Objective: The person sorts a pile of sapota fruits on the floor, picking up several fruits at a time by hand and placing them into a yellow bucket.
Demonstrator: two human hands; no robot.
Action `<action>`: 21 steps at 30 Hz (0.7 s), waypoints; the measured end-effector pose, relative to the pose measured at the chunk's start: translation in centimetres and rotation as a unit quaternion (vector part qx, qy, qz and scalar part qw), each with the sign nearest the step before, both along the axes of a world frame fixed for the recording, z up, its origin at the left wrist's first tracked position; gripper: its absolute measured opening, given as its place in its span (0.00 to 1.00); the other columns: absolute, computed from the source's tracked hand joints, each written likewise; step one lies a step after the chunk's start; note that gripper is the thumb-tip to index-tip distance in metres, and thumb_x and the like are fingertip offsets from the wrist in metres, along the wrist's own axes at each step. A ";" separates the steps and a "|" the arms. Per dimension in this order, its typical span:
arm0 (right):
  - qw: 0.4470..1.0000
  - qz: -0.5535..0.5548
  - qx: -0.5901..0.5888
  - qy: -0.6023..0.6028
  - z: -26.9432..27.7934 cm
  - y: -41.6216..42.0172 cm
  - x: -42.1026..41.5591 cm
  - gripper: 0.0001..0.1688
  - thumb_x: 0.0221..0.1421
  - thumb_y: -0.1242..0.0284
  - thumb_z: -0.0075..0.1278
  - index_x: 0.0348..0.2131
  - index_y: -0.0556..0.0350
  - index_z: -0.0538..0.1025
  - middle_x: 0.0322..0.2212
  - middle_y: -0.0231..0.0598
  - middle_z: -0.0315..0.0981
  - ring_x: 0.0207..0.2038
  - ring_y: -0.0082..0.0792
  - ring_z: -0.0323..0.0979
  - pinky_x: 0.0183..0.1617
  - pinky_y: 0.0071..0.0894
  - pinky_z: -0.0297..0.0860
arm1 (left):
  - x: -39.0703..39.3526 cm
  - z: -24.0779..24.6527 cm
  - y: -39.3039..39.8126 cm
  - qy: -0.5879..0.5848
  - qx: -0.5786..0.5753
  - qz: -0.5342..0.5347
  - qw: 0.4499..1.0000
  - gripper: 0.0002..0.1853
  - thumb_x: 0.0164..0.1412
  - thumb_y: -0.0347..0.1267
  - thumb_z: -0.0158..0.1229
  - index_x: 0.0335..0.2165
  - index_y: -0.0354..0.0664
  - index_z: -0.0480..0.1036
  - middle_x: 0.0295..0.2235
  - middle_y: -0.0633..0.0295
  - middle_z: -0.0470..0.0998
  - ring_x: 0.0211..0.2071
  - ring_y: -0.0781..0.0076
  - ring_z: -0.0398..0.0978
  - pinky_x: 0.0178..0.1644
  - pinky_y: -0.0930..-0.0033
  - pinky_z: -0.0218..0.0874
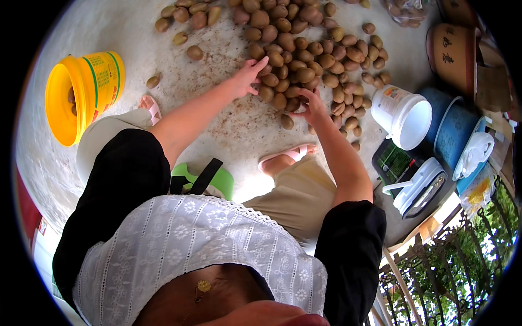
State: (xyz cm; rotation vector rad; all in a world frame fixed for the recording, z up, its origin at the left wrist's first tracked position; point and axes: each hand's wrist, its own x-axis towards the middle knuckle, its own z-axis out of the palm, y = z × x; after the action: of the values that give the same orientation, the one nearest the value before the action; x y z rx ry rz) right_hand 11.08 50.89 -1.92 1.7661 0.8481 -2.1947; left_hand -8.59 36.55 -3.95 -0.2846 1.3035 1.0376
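Brown kiwifruit (pixel 305 75) lie in a large heap on the concrete floor before me. My left hand (pixel 248 78) reaches to the heap's near left edge, fingers spread and the index fingertip against the fruit. At the near side, my right hand (pixel 313 106) has thumb and fingers apart around the edge of a kiwifruit (pixel 293 104), its fingertips touching the pile. Neither hand has lifted a fruit. On the left, a yellow plastic bucket (pixel 83 95) leans with its mouth towards me, and a few kiwifruit (pixel 71 96) show inside.
A white plastic bucket (pixel 401 116) lies tilted right of the heap, near blue basins (pixel 454 130), a white lid with a handle (pixel 420 187) and a brown pot (pixel 452 59). Loose kiwifruit (pixel 195 52) are scattered at left. My sandalled feet flank a green stool (pixel 222 181).
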 end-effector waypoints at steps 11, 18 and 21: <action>0.998 0.027 -0.013 0.046 1.1 -0.2 -2.9 0.54 0.52 0.28 0.36 0.67 0.34 0.49 0.69 0.39 0.37 0.69 0.55 0.36 0.52 0.88 0.49 | 0.4 1.4 1.7 -0.018 0.018 -0.033 0.999 0.52 0.53 0.71 0.47 0.65 0.57 0.42 0.68 0.61 0.40 0.68 0.42 0.39 0.59 0.17 0.37; 0.999 0.016 -0.023 0.043 0.9 -0.7 -3.0 0.51 0.54 0.34 0.42 0.66 0.38 0.51 0.67 0.40 0.43 0.68 0.58 0.41 0.53 0.85 0.52 | 0.4 1.5 2.0 -0.028 0.011 0.014 0.999 0.50 0.54 0.66 0.53 0.65 0.56 0.44 0.67 0.59 0.44 0.67 0.50 0.46 0.59 0.21 0.44; 0.998 0.002 -0.023 0.055 0.7 -1.5 -3.1 0.50 0.54 0.35 0.43 0.66 0.38 0.52 0.67 0.40 0.44 0.67 0.59 0.42 0.53 0.85 0.52 | 0.9 1.6 2.3 -0.019 0.026 0.035 0.999 0.50 0.55 0.64 0.54 0.65 0.54 0.43 0.67 0.58 0.45 0.65 0.51 0.51 0.58 0.24 0.49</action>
State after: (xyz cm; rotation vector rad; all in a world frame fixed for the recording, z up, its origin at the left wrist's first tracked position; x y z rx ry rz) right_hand 8.01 49.34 -1.22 1.6349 0.8161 -2.3083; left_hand -7.71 38.86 -2.36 -0.3113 1.2367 1.1190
